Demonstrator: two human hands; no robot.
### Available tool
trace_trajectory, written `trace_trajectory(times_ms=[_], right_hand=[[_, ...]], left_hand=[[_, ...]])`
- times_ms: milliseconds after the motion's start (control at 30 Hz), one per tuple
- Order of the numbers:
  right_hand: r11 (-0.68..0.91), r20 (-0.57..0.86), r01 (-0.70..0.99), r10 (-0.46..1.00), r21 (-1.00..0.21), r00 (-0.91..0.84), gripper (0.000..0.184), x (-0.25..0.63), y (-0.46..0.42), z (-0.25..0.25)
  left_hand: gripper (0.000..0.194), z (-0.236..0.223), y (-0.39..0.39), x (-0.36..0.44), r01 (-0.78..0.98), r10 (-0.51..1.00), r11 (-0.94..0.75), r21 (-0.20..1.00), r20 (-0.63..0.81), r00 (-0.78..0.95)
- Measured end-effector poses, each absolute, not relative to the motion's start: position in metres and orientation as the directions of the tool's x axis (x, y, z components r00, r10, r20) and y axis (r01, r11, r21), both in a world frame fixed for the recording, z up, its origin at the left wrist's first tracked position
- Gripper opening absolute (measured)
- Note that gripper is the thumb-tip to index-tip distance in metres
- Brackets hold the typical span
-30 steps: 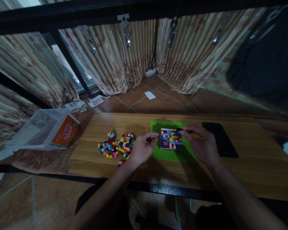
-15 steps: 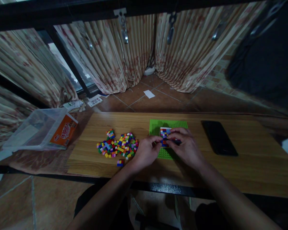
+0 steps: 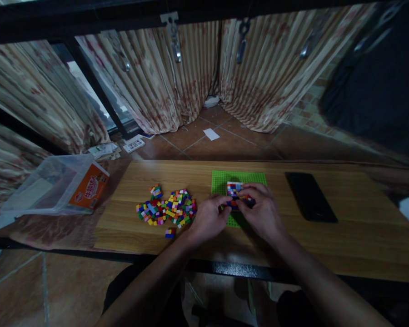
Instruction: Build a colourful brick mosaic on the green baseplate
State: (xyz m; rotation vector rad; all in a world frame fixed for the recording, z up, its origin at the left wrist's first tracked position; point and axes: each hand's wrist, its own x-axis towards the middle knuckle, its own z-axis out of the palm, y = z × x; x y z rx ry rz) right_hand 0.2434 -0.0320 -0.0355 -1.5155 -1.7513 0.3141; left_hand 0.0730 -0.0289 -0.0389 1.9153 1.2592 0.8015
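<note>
A small build of colourful toy bricks, white along its far edge, sits on a green studded baseplate. My left hand is closed at its near left side, thumb and forefinger pinched against the bricks. From the right, my right hand curls its fingers over the build, with thumb and forefinger meeting near the left fingertips. Both hands hide much of the build, and a dark bit between the fingertips is too small to make out. Left of the hands lies a pile of loose bricks.
A small joined cluster of bricks lies nearer the front edge of the wooden table. A black phone-like slab rests to the right. At the left, a clear plastic bin with an orange label lies tipped toward the table.
Both hands stay at the build, their fingers shifting only slightly. The right fingers tilt a little, and more coloured bricks show beneath them. The view has moved slightly.
</note>
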Motion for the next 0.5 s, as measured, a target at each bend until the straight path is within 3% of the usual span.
trace_trajectory(times_ms=[500], right_hand=[[0.188,0.361,0.670,0.924,-0.718,0.129,0.006,0.2432,-0.0295,-0.0386]], left_hand=[[0.033,-0.0320,-0.0316,0.0764,0.565,0.922,-0.312,0.764,0.099,0.375]])
